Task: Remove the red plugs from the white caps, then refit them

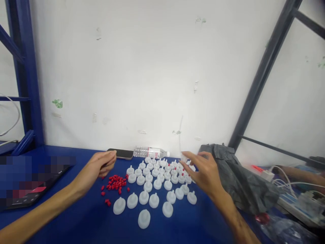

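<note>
While our left hand hangs with its fingers curled in, hiding whether they hold anything, the red pieces lie just below and right of it, nearer than to our other hand. Rightward, white spouted caps spread across the blue table, spouts up, toward our right hand, which pinches a small pale piece over their far right side.

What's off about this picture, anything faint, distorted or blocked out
Head view: the thin strand above the right hand nearly fades into the white wall; head view: pixel blocks partly cover the dark device; head view: the blue post and dark post lean outward, perhaps lens distortion.
</note>
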`<state>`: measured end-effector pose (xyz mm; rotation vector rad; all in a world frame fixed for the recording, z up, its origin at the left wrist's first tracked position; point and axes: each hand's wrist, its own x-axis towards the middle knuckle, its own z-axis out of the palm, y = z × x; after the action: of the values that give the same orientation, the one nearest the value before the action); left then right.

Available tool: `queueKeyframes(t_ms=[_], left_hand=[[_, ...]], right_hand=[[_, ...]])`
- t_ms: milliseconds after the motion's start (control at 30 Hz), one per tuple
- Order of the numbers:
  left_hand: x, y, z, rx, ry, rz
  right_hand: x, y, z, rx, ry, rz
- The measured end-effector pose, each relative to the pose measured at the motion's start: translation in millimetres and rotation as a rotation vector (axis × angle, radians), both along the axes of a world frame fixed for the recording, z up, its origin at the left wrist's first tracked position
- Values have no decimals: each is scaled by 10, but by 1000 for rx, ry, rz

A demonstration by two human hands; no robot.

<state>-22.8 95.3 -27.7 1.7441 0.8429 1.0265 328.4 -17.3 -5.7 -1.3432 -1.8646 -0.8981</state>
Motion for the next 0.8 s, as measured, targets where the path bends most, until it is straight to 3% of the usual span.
queueKeyframes(t_ms=[133,267,533,633,800], left_hand=[[-108,122,21,452,477,274],[-75,96,-102,595,792,268],[-110,166,-225,612,802,165],[-97,138,-209,626,791,195],[-73,95,-182,617,826,201]], right_hand=[[241,71,84,-167,113,-116],[289,82,85,-267,175,-220],[667,59,109,-495,299,-58],[725,37,52,-691,351,-87],[667,-29,-82,-977,415,-19]])
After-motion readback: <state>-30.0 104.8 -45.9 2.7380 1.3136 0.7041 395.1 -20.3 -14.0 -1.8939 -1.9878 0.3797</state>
